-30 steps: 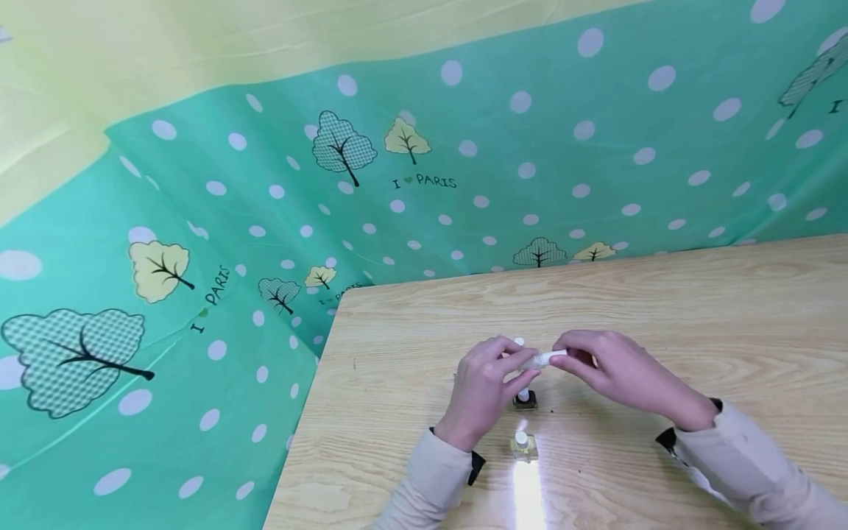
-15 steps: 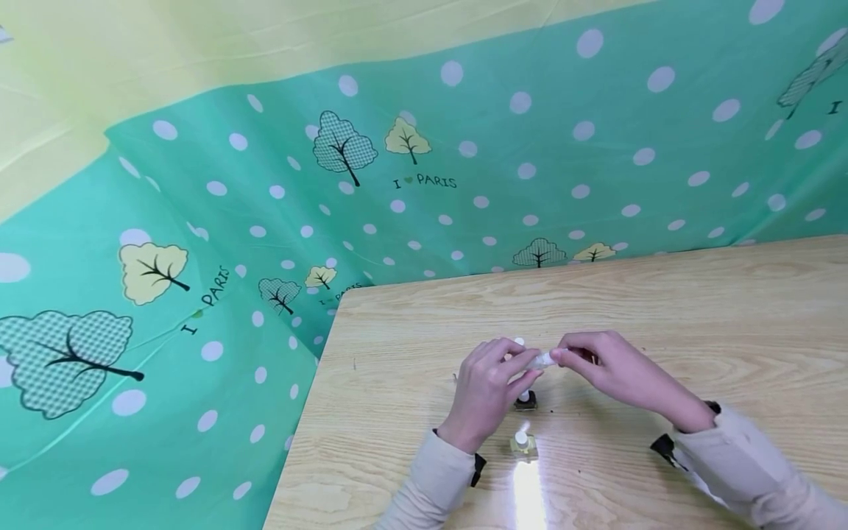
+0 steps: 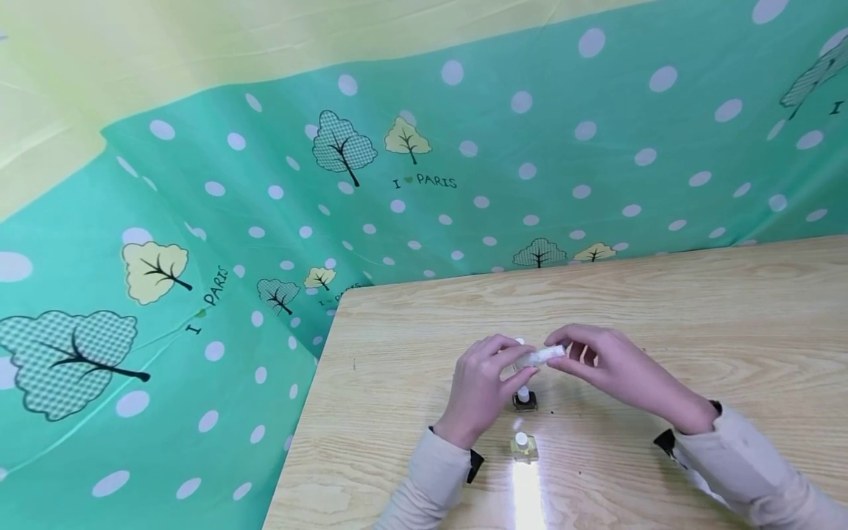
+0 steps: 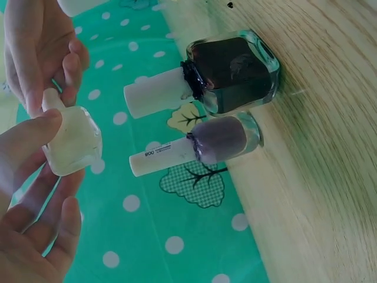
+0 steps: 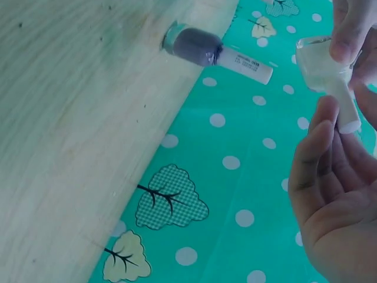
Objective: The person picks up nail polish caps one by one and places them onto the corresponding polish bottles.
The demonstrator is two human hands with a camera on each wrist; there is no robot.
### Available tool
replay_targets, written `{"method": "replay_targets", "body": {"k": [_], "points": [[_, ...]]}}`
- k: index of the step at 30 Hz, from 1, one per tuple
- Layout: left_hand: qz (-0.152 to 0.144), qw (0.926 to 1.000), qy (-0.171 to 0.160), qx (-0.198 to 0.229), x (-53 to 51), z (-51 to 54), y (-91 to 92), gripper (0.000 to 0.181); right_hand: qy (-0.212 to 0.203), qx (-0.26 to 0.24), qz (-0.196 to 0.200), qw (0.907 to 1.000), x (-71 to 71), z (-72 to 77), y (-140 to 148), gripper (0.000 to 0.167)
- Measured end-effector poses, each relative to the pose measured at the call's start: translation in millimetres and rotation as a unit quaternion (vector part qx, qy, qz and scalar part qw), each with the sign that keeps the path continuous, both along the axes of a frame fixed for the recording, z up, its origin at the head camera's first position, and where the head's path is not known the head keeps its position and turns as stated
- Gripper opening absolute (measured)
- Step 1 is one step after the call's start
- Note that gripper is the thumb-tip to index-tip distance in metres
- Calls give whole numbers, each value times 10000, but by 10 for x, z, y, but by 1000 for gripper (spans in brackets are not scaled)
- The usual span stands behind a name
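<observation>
Above the table, a small nail polish bottle with whitish contents (image 4: 73, 141) is held between both hands. My left hand (image 3: 483, 386) pinches its square glass body between thumb and fingers. At the other end, my right hand (image 3: 612, 372) has thumb and fingertips around the long white cap (image 5: 344, 109), whose end shows between them. The cap sits against the bottle's neck. Below the hands stand a dark nail polish bottle (image 4: 235, 73) and, in the wrist views, a purple one (image 5: 191, 44). In the head view, the purple bottle is mostly hidden behind my left fingers.
Nearer me on the wooden table (image 3: 397, 331) stands a yellowish nail polish bottle (image 3: 525, 447) with a white cap, beside a bright light reflection. A green dotted cloth (image 3: 424, 221) hangs behind and to the left of the table's edge.
My right fingers have closed over the cap, then loosened and shifted, so that more of it shows now. My left hand keeps its pinch on the bottle, nearly in place.
</observation>
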State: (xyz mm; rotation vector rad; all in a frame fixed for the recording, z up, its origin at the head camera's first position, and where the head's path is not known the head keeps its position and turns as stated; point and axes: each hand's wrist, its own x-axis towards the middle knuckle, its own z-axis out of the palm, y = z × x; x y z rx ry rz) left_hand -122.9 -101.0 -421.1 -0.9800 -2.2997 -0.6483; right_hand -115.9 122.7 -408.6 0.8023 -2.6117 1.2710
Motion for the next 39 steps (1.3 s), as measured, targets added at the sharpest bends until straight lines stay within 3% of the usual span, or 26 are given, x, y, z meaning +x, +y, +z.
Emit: {"method": "replay_targets", "body": {"k": [10, 19, 32, 39], "points": [[-67, 9998, -199, 64, 9, 28, 33, 25, 1069, 384, -188, 9934, 28, 16, 22, 11], [-100, 9999, -139, -4, 10, 33, 78, 25, 1075, 213, -385, 9932, 62, 33, -15, 4], [141, 9978, 650, -45, -36, 47, 63, 22, 1250, 321, -688, 9893, 42, 92, -102, 7], [114, 9984, 541, 78, -57, 48, 69, 23, 1301, 260, -917, 9869, 50, 71, -115, 5]]}}
